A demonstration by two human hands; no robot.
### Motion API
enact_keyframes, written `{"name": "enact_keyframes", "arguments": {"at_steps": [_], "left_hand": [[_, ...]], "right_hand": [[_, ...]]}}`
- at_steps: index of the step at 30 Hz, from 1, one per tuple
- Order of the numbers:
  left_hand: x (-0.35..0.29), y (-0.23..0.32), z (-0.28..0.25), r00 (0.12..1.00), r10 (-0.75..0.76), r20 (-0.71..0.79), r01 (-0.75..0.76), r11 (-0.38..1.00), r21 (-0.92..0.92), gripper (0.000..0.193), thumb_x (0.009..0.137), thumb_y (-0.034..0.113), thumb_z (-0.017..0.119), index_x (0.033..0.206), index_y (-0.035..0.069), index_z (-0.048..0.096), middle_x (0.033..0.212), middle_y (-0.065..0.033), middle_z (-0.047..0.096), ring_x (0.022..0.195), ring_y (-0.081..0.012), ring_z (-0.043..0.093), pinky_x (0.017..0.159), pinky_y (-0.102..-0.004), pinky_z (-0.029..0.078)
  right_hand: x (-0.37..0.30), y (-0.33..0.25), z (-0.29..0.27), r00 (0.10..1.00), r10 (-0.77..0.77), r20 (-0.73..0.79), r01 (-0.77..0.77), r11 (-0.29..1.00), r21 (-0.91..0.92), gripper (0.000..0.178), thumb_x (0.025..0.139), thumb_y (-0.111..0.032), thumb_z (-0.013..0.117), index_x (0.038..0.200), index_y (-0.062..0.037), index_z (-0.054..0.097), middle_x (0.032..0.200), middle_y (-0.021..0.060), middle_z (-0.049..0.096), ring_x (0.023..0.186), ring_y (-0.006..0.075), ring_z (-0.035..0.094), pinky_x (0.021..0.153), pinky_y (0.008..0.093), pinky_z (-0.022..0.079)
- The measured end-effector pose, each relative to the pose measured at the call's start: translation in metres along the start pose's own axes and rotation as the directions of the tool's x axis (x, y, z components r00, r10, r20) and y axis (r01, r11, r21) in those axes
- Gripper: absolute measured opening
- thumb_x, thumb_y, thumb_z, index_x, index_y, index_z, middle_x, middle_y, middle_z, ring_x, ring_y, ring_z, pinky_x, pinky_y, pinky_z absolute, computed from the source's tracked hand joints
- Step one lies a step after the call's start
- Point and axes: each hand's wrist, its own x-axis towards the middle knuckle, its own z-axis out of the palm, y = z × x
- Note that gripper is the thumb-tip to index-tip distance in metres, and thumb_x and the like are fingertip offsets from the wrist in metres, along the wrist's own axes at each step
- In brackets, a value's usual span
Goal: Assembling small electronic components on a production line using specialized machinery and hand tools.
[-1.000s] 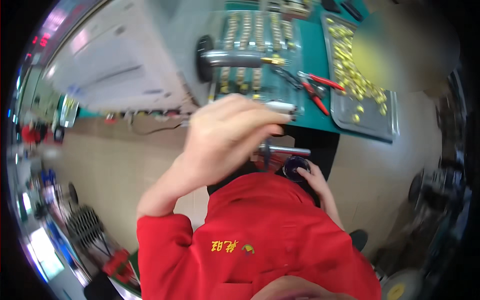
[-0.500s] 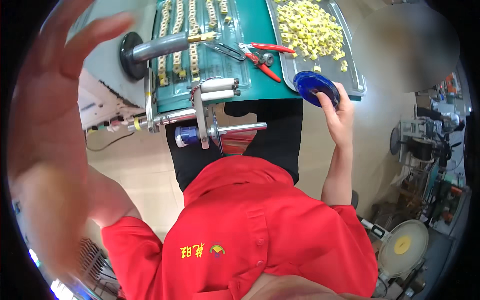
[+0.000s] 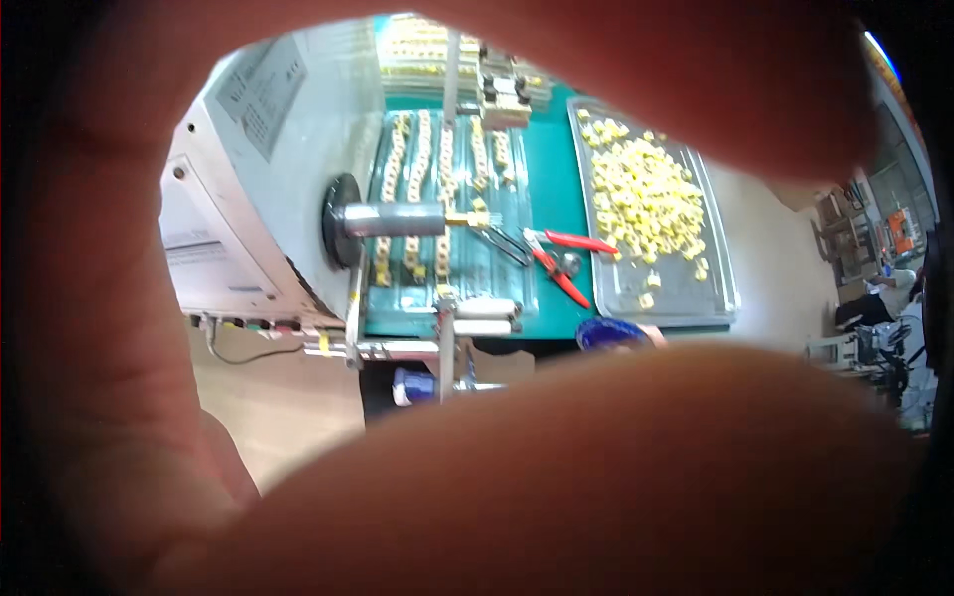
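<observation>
Very close to the camera, my left hand fills the left side, the top and the bottom of the view, blurred. Its thumb and a finger are spread wide apart, with the bench showing between them. I cannot see whether it touches anything. Beyond the thumb, at the bench's front edge, is a blue round disc. A small part of my right hand shows at the disc's right side, closed on it; my left thumb hides the rest. The shaft of the bench machine, a grey cylinder with a brass tip, carries a small yellow part.
A metal tray heaped with small yellow parts lies at right. Red-handled pliers lie on the green mat. Rows of parts sit on a clear tray. A large grey machine box stands at left.
My left hand has come across in front of the camera, framing the view. The view has tilted up, showing more of the bench's far side. The blue disc stays in my right hand.
</observation>
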Motion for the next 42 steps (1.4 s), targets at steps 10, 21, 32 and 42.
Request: {"name": "enact_keyframes", "arguments": {"at_steps": [10,21,32,42], "left_hand": [[0.005,0.022,0.001,0.994,0.09,0.059,-0.082,0.988,-0.129,0.086,0.079,0.04,0.066,0.147,0.002,0.031,0.146,-0.0228,0.037,0.131,-0.0358,0.045,0.096,-0.0396,0.048],[0.009,0.047,0.088,0.98,-0.162,0.118,0.2,0.835,-0.512,0.078,0.082,0.005,0.068,0.149,0.004,0.026,0.144,-0.0191,0.041,0.127,-0.0328,0.048,0.093,-0.036,0.049],[-0.038,-0.004,0.176,0.963,0.018,0.27,-0.127,0.911,0.392,0.025,0.096,0.02,0.049,0.079,0.007,0.062,0.073,-0.0085,0.058,0.071,-0.0285,0.056,0.067,-0.0393,0.042],[-0.035,-0.006,0.179,0.979,0.054,0.196,-0.123,0.923,0.363,0.032,0.1,0.023,0.043,0.08,0.006,0.06,0.074,-0.0082,0.058,0.07,-0.0272,0.057,0.065,-0.0364,0.041]], "right_hand": [[0.002,0.008,0.016,0.994,0.111,0.011,-0.111,0.984,0.141,0.024,0.086,-0.008,0.068,0.107,0.0034,0.063,0.086,0.0072,0.069,0.079,0.0097,0.061,0.076,0.026,0.05],[0.016,0.009,-0.026,0.97,-0.017,-0.242,0.053,0.988,0.143,0.025,0.093,-0.011,0.063,0.114,0.0023,0.059,0.096,0.0037,0.066,0.088,0.0081,0.058,0.08,0.024,0.047],[0.031,0.035,-0.034,0.813,0.017,-0.582,0.112,0.976,0.186,0.04,0.103,-0.026,0.047,0.132,0.0023,0.048,0.117,0.0079,0.062,0.107,0.0144,0.056,0.096,0.0278,0.042],[0.028,0.05,-0.049,0.726,-0.388,-0.567,0.065,0.86,-0.506,0.031,0.098,-0.014,0.053,0.127,-0.0028,0.056,0.124,0.0092,0.062,0.11,0.0239,0.058,0.1,0.0329,0.04]]}}
